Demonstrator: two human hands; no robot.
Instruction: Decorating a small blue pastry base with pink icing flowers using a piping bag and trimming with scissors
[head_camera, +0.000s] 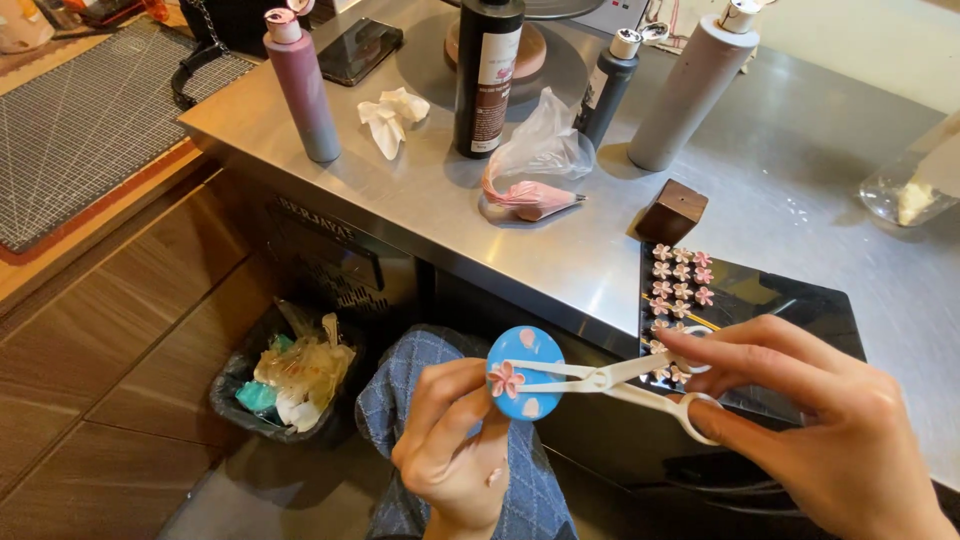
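The left hand (450, 440) pinched a round blue disc (525, 372) below the steel counter (560, 250), a pink flower (506, 380) on its face. The right hand (830, 420) gripped white scissors (620, 383), blades closed under that flower. Behind stood a purple bottle (302, 85), a dark bottle (488, 75) with a white-and-brown label, and a grey bottle (692, 85).

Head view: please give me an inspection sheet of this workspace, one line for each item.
Surface: steel counter, bare metal in parts.
Job's things: blue round disc carrying a pink piped flower; white plastic scissors; black tray with rows of finished flowers.
Clutter: four bottles, piping bag, crumpled tissue, brown block, phone.
Grippers: left hand holds the disc; right hand holds the scissors, blades at the flower.
Cables: nothing seen.
Surroundings: waste bin on wooden floor.
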